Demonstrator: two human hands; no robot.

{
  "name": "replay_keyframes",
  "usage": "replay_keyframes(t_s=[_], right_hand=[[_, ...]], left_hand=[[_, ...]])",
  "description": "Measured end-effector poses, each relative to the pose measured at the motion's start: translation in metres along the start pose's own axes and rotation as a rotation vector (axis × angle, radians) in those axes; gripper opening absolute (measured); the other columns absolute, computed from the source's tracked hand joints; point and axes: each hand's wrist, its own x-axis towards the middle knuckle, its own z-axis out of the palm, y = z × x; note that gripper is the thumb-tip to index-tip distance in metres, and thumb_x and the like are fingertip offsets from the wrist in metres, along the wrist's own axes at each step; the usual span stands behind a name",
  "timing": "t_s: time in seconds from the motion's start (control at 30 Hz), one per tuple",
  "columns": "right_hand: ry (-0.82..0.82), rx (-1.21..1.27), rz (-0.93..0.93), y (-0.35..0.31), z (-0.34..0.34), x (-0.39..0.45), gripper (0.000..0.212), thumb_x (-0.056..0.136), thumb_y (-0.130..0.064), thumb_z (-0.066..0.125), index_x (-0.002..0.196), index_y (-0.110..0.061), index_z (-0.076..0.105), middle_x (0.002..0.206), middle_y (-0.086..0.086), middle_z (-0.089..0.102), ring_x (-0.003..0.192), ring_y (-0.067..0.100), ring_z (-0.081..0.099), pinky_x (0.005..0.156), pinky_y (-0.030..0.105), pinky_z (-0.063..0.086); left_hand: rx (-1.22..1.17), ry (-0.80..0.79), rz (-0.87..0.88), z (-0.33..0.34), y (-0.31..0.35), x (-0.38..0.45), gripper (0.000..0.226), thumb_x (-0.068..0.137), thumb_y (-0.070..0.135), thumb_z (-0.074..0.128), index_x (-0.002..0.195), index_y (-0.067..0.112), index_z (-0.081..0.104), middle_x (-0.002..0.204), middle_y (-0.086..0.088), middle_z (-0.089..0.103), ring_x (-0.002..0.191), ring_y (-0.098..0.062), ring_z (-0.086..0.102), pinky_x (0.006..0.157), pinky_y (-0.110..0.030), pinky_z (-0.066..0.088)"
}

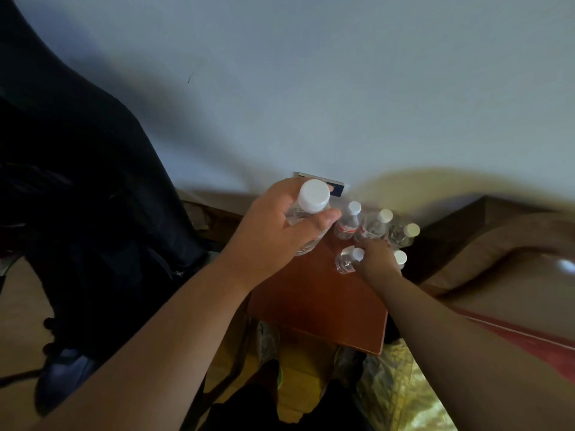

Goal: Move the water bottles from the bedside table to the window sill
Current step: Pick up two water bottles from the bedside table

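My left hand (pixel 273 225) is shut on a clear water bottle (pixel 312 200) with a white cap, held raised above the far left of the reddish-brown bedside table (pixel 314 303). My right hand (pixel 375 255) reaches down to a second capped bottle (pixel 348 259) standing on the table, fingers around its neck. Three more bottles stand behind, by the wall: one with a red label (pixel 348 220), one in the middle (pixel 375 225) and one at the right (pixel 404 233). Another white cap (pixel 400 257) peeks out behind my right hand.
A pale wall rises behind the table. A dark garment or person in dark clothes (pixel 77 181) fills the left side. A bed with a brown pillow (pixel 504 253) lies to the right. Bags and yellow wrapping (pixel 395 387) sit on the floor below the table.
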Motion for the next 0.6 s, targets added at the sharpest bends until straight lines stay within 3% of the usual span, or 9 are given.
replay_keyframes(t_s=[0.1, 0.23, 0.43, 0.5, 0.6], right_hand=[[-0.006, 0.045, -0.027, 0.002, -0.006, -0.009, 0.031, 0.072, -0.012, 0.075, 0.102, -0.018, 0.071, 0.108, 0.007, 0.067, 0.103, 0.027, 0.063, 0.081, 0.031, 0.045], [0.038, 0.100, -0.083, -0.006, -0.026, -0.035, 0.035, 0.075, -0.021, 0.081, 0.108, -0.016, 0.071, 0.102, -0.003, 0.060, 0.101, 0.020, 0.059, 0.085, 0.033, 0.047], [0.151, 0.230, -0.150, -0.025, -0.084, -0.088, 0.029, 0.076, -0.034, 0.082, 0.100, -0.033, 0.065, 0.094, -0.012, 0.063, 0.081, 0.004, 0.061, 0.072, 0.026, 0.054], [0.207, 0.271, -0.228, -0.035, -0.111, -0.112, 0.030, 0.079, -0.030, 0.081, 0.105, -0.030, 0.066, 0.098, -0.014, 0.062, 0.083, 0.002, 0.061, 0.072, 0.020, 0.050], [0.255, 0.294, -0.341, -0.052, -0.153, -0.144, 0.031, 0.084, -0.029, 0.079, 0.113, -0.024, 0.069, 0.111, -0.014, 0.060, 0.098, 0.004, 0.058, 0.086, 0.017, 0.045]], left_hand=[[-0.001, 0.004, 0.005, 0.000, 0.002, 0.000, 0.028, 0.090, 0.039, 0.069, 0.117, 0.030, 0.066, 0.109, 0.016, 0.065, 0.107, -0.007, 0.062, 0.091, -0.038, 0.055], [0.021, 0.000, 0.009, 0.001, 0.006, 0.000, 0.030, 0.089, 0.042, 0.069, 0.117, 0.030, 0.066, 0.111, 0.018, 0.064, 0.109, -0.005, 0.061, 0.093, -0.037, 0.053], [0.030, -0.001, 0.028, 0.000, 0.018, -0.006, 0.033, 0.088, 0.045, 0.068, 0.117, 0.030, 0.066, 0.112, 0.022, 0.062, 0.108, -0.002, 0.060, 0.093, -0.035, 0.054], [0.030, -0.015, 0.033, 0.000, 0.025, -0.009, 0.033, 0.088, 0.046, 0.067, 0.118, 0.032, 0.065, 0.111, 0.021, 0.063, 0.108, -0.001, 0.061, 0.092, -0.037, 0.055], [0.019, -0.017, 0.040, -0.003, 0.039, -0.015, 0.034, 0.087, 0.048, 0.067, 0.118, 0.037, 0.064, 0.114, 0.023, 0.063, 0.110, 0.001, 0.060, 0.093, -0.038, 0.055]])
